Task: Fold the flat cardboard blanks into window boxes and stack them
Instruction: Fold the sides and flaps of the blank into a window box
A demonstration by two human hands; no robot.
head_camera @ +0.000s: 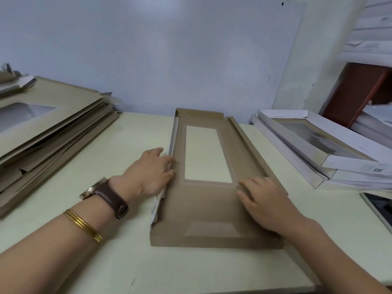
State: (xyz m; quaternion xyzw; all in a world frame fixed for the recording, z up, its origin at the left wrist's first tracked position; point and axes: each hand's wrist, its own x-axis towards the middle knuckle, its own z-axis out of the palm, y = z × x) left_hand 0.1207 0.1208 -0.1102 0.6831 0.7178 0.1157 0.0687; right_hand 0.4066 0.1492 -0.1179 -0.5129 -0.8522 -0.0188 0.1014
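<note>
The cardboard blank [203, 209] lies mid-frame on the desk [127, 134]. My left hand [152, 170] pushes, open, against its left edge; my right hand [267, 200] rests flat on its right side. It seems light and stiff, bending only at the creases, so I'd hold it by the long sides.

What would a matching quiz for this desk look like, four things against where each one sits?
Things:
1. pile of flat blanks
2. stack of folded window boxes
3. half-folded blank
4. wristwatch

Places:
A. mid-table, touched by the left hand and right hand
B. on the left wrist
C. left end of the table
D. right end of the table

Pairs: 1-C, 2-D, 3-A, 4-B
</note>
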